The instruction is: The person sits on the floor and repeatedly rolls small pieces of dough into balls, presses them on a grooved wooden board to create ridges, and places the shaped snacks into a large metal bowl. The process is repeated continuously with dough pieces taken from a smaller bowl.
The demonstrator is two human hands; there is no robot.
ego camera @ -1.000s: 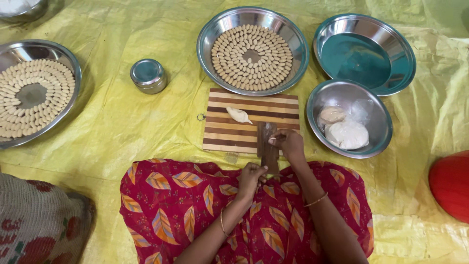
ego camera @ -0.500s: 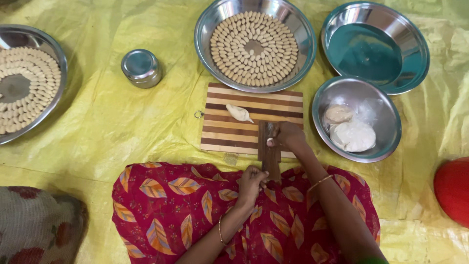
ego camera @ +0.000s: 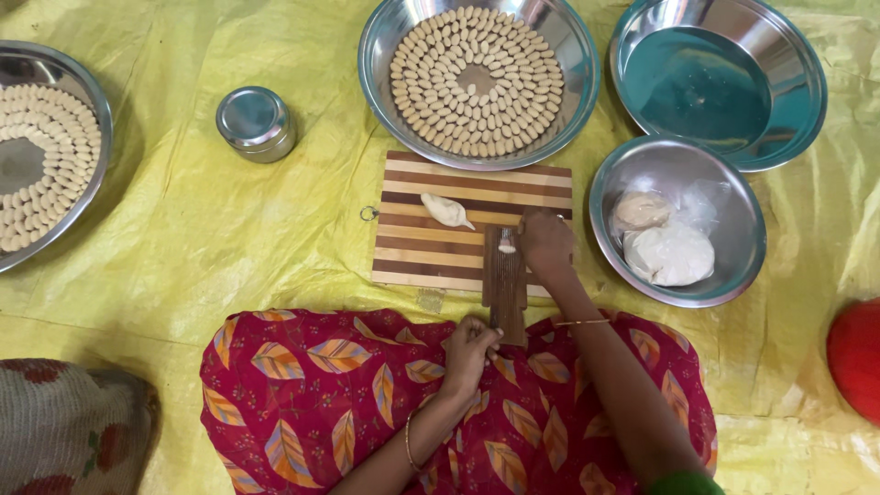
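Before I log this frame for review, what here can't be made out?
- Head view: dough bit on the ridged wooden paddle is too small; the right hand covers part.
- Left tray of shaped pieces is cut by the left edge.
- Red object is cut by the right edge.
- Left hand hides the paddle's handle.

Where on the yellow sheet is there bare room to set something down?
Bare sheet lies between the small steel tin, the left tray and the striped board. It is crowded on the right, where the filled tray, empty pan and dough bowl sit rim to rim.
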